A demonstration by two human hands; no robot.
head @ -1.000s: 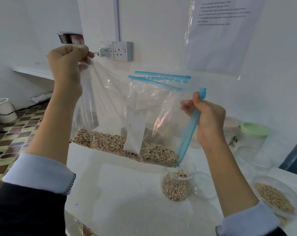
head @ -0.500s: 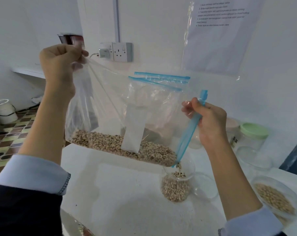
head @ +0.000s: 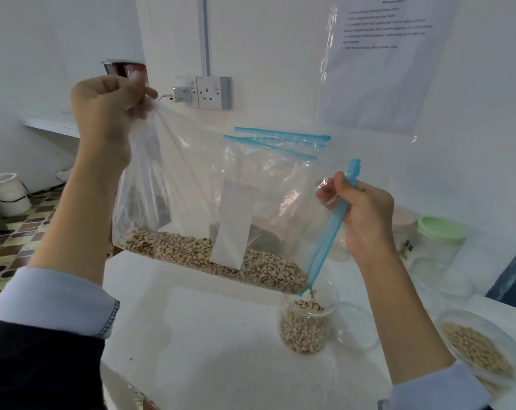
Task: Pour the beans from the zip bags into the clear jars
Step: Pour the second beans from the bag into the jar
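The left hand grips a bunched corner of the zip bag, lifted high; the right hand pinches the bag's blue zip strip lower down, so the bag tilts toward the open jar on the white table. Beans lie along the bag's low edge, its bottom corner over the jar's mouth; the jar is already mostly full. More bags behind show only through the plastic, their contents hard to make out. A second jar of beans is cut off at the right edge; a green-lidded jar stands partly hidden behind the right wrist
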